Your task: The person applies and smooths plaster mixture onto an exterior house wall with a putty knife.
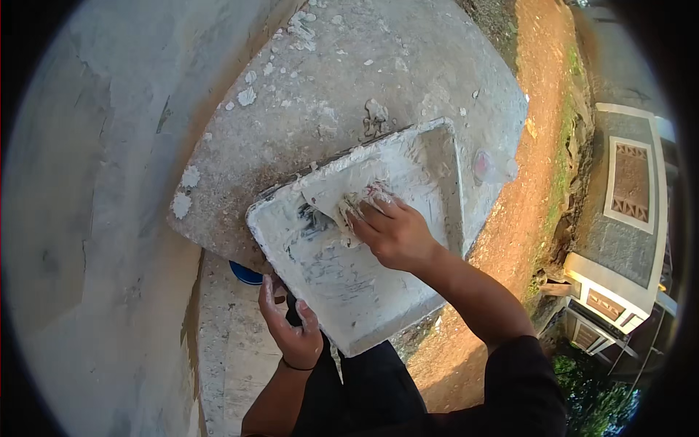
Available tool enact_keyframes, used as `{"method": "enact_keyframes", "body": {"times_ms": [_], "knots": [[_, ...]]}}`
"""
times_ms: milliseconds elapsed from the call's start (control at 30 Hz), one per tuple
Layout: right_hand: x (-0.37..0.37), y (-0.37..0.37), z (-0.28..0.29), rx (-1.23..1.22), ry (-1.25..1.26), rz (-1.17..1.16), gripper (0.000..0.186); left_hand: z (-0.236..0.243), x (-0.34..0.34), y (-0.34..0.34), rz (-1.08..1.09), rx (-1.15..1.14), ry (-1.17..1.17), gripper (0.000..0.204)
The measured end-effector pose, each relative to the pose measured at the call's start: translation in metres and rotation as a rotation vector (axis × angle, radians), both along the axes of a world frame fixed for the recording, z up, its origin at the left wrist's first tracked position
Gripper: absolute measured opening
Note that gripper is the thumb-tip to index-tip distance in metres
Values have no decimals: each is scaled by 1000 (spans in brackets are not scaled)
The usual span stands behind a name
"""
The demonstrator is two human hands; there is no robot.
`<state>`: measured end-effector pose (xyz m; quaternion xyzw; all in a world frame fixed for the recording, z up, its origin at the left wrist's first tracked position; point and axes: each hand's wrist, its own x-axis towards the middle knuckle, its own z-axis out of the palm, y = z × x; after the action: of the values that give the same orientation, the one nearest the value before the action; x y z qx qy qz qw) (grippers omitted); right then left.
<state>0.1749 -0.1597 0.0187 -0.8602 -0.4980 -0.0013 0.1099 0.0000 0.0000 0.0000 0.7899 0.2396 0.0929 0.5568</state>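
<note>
Right hand (393,233) clamped on paste-coated flat tool (329,195), inside white-smeared tray (397,320), 11 o'clock of centre; left hand (295,333) at tray's 7 o'clock edge, fingers apart, contact unclear; clear container (495,168) at 2 o'clock on slab (291,131).

Slab (426,69) carries everything: rough grey concrete, angled edges, dirty brown toward the left corner. Dried white splatters (247,96) all over, thickest along the left edge and at the far end. Rectangular tray (458,186) sits skewed on it, caked white, near end overhanging the edge. Wet greyish blob (375,119) just past the tray's far rim. Clear plastic container (495,167) near the right edge, exact type unclear.
</note>
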Motion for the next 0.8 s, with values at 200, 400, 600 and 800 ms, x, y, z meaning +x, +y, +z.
{"method": "enact_keyframes", "body": {"times_ms": [200, 400, 600, 800], "knots": [[-13, -21, 20, -83, 125, 28, 32, 10, -3, -6, 20, 1, 35, 55], [-2, 1, 24, -27, -6, 6, 40, 9, -2, -3, 19, 152, 43, 57], [-11, -14, 9, -39, 148, 57, 40, 54, 41, 8, -58, 532, -47, 49], [-2, -8, 32, -27, 88, 48, 38, 54, 66, 16, -40, 539, -133, 44]]}}
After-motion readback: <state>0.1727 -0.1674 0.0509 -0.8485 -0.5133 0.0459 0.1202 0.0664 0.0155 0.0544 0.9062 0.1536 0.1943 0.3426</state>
